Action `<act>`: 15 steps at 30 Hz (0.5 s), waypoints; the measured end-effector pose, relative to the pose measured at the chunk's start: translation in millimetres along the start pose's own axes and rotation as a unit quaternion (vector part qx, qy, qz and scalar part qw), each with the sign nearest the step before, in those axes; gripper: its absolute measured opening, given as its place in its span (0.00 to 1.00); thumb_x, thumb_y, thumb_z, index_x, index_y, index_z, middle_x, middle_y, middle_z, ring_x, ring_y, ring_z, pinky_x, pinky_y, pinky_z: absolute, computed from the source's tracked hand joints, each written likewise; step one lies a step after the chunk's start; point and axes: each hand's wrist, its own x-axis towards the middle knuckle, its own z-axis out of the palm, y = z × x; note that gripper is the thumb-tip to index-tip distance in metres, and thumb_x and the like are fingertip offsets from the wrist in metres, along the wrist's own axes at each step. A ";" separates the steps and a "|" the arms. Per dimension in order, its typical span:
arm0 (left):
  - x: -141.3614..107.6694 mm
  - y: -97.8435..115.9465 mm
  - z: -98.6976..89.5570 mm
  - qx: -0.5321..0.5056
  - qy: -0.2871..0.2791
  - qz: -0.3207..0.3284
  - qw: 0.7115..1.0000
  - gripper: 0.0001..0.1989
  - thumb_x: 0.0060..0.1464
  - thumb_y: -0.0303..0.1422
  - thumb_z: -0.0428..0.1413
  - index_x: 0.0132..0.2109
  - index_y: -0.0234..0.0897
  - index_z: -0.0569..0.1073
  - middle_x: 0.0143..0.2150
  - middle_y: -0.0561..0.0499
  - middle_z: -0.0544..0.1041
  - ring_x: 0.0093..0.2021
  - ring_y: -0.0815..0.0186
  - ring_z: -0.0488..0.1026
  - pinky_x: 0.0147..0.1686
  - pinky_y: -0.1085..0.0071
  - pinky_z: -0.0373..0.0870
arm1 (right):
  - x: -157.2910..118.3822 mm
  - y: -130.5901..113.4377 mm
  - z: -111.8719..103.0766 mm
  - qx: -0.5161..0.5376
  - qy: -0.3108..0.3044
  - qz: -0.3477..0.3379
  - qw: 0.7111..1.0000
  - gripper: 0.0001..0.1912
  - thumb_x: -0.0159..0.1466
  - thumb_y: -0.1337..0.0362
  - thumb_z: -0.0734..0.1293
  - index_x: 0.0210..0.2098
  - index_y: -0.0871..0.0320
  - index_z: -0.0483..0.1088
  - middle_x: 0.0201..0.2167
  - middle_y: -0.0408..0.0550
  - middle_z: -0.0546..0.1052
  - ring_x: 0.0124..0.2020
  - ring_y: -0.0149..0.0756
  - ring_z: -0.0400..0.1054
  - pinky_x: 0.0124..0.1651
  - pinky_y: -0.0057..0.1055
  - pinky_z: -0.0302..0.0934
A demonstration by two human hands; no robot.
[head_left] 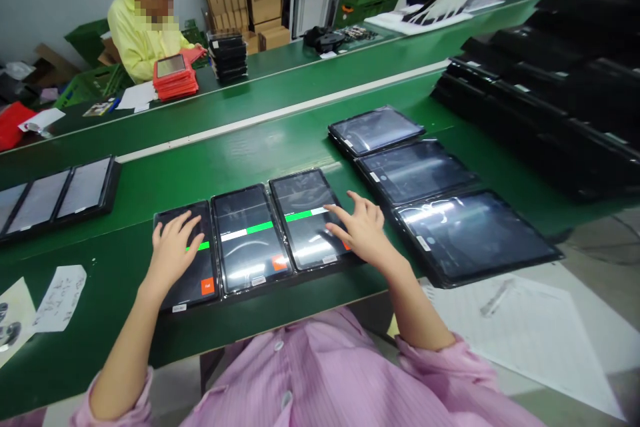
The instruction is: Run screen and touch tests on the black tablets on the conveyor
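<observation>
Green bench [240, 150], with three lit tablets laid side by side, upright edges nearly parallel, at and between the hands. Left tablet [193, 280]: partly covered by the left hand [170, 250], which is unclenched, palm down, fingers spread over the screen; a green bar and an orange square are displayed. Middle tablet [253, 240]: set between the hands, covered by neither; a white and green bar and an orange square are shown. Right tablet [303, 203]: its right side is overlapped by the right hand [364, 227], which is likewise unclenched, fingers spread, with fingertips at the bar and above the lower screen. Nothing is grasped by either hand; whether the glass is pressed cannot be told. Dark tablets [475, 233], three visible on top, are arranged in a column just right of the right hand. Black pile [550, 100]: heaped farther right and beyond. Sheets [530, 333]: spread at the lower right of the right hand. Pale tablets [83, 187]: lined up left of and beyond the left hand. Handwritten note [61, 298]: placed left of the left hand. Beyond both hands, across a pale strip [280, 110], a person in yellow [145, 40] is seated or standing by a red stack [175, 83] and a black stack [229, 60].
</observation>
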 end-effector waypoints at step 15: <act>55.8 1.5 5.1 0.073 -0.118 -0.048 0.989 0.27 0.64 0.46 0.49 0.66 0.45 0.64 0.69 0.37 0.66 0.69 0.40 0.59 0.59 0.18 0.26 | 65.2 37.6 60.3 0.533 0.065 0.161 0.828 0.21 0.53 0.46 0.72 0.35 0.59 0.76 0.31 0.52 0.80 0.33 0.42 0.73 0.40 0.39 0.68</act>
